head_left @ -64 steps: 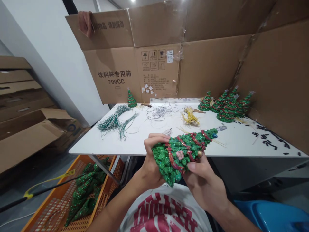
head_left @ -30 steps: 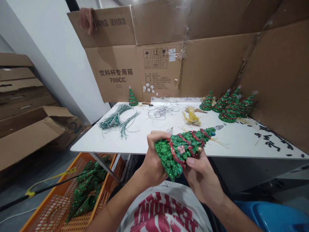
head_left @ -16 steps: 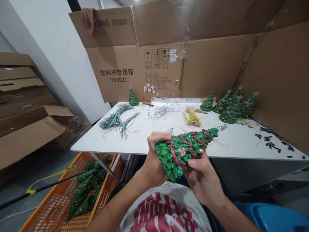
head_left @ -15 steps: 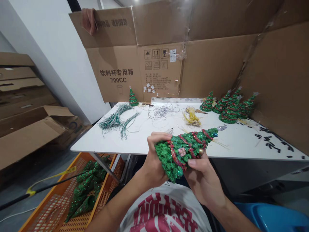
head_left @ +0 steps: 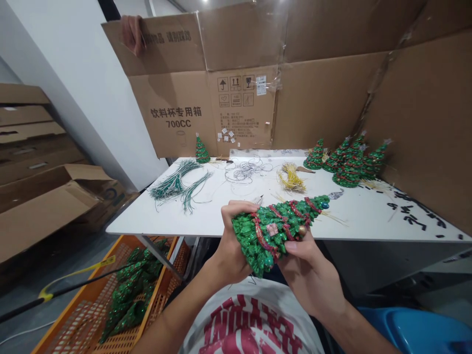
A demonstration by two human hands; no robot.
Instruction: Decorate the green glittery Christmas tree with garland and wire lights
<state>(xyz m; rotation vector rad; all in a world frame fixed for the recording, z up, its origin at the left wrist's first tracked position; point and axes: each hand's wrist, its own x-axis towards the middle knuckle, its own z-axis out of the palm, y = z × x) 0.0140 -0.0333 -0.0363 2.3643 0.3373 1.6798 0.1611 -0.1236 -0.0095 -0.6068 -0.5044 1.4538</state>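
Observation:
Both my hands hold a small green glittery Christmas tree (head_left: 275, 230) tipped on its side, its top pointing right over the white table's (head_left: 221, 216) front edge. Red bead garlands, a pink gift tag and small balls decorate it. My left hand (head_left: 231, 246) is wrapped round its wide base. From below, my right hand (head_left: 308, 268) grips the middle, thumb by a gold ball.
Green wires (head_left: 177, 183), silver wires (head_left: 245, 170) and yellow ties (head_left: 291, 179) lie on the table. Several finished trees (head_left: 346, 160) stand at the back right, one tree (head_left: 201, 150) at the back left. Cardboard walls surround the table; another person's hand (head_left: 131, 32) grips the top edge. An orange crate (head_left: 92, 309) holds green trees.
The tree has turned slightly in my hands and dipped a little; my grip on it is unchanged. The view shifted slightly.

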